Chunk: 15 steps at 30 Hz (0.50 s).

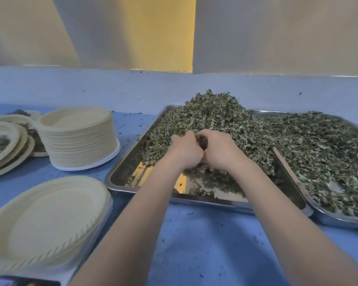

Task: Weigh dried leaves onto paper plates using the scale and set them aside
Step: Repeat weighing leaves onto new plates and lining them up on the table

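Empty paper plate (43, 223) on scale (70, 271), lower left of left hand (185, 150) and right hand (217, 149), both clutching dried leaves (215, 118).

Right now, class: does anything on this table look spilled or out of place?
Yes. Dried leaf crumbs are scattered over the blue table in front of the steel tray. The heaped dried leaves also spill across onto the second tray.

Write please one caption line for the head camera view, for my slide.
Both hands, left hand and right hand, gather dried leaves from a steel tray, beside stacked paper plates.
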### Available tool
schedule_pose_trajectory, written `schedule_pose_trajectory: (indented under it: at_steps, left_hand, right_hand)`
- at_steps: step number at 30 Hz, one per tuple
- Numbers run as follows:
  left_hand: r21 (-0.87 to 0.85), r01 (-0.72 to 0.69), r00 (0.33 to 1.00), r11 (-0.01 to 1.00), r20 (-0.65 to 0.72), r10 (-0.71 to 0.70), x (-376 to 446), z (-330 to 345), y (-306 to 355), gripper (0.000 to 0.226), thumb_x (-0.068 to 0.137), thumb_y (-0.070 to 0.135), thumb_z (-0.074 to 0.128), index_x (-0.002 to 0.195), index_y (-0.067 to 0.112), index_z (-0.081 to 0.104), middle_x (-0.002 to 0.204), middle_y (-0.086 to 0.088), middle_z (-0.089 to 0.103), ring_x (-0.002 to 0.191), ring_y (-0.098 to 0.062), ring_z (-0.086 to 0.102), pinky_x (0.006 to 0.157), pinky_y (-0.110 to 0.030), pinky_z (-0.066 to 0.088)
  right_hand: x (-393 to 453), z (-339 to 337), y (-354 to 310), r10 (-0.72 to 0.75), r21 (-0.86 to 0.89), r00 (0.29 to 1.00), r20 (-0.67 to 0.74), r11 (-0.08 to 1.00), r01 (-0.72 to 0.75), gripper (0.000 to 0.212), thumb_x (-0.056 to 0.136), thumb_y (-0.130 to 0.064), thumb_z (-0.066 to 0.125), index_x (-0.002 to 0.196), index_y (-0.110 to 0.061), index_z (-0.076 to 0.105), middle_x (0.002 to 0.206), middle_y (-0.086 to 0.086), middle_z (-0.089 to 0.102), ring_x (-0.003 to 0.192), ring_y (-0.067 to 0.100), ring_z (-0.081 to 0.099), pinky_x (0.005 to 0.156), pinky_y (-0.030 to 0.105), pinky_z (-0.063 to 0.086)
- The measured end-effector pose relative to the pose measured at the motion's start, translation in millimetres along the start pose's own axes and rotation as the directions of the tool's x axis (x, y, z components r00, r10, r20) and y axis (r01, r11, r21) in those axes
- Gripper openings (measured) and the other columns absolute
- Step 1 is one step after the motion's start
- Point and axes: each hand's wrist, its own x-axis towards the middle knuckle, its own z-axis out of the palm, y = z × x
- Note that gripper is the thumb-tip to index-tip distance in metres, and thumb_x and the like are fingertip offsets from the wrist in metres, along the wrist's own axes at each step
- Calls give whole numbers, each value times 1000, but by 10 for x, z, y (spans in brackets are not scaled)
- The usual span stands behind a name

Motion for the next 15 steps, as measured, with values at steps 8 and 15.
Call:
schedule_pose_trajectory:
  at_steps: [8,15]
  left_hand:
    - [117,39,984,992,-176,-18,-462,-689,-431,33,98,12,32,130,6,42,134,-20,44,115,-34,46,87,-32,37]
    - [-21,122,970,992,-209,-123,-1263,-1215,-1218,21,97,18,40,108,6,54,84,-9,58,64,-19,51,42,-16,38]
  right_hand:
    - [-90,197,-911,-216,19,975,58,976,215,19,78,-15,72,83,-16,53,77,-3,57,71,16,60,57,23,50]
    - [-316,839,-1715,-332,229,916,224,932,282,23,77,-8,72,97,-15,64,88,8,68,63,14,68,45,21,52]
